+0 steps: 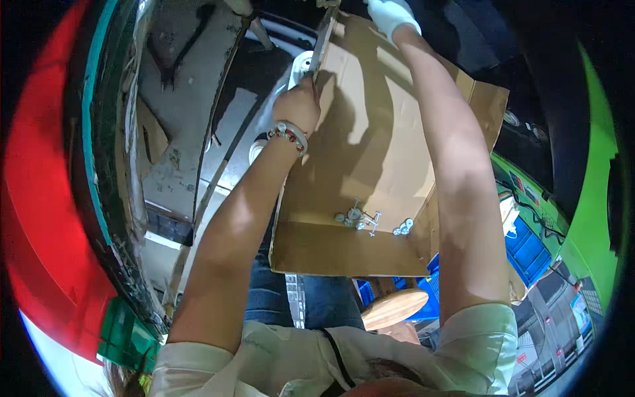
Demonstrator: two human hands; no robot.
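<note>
A large open cardboard box (360, 248) is tilted toward me in front of my body. My left hand (297, 106), bare and with bracelets at the wrist, is closed on the box's left wall; its fingertips are hidden. My right hand (391, 14), in a white glove, is at the far edge of the box. The upper picture border cuts it off, so I cannot see what its fingers do. Several small silvery metal parts (357, 217), some round and some with thin pins, lie in the near end of the box. A few more round ones sit to their right.
A grey panel (175, 99) and a red surface (46, 198) stand at the left. Blue plastic baskets (529, 248) and a green surface (536, 192) are at the right. A round wooden stool seat (395, 309) shows below the box.
</note>
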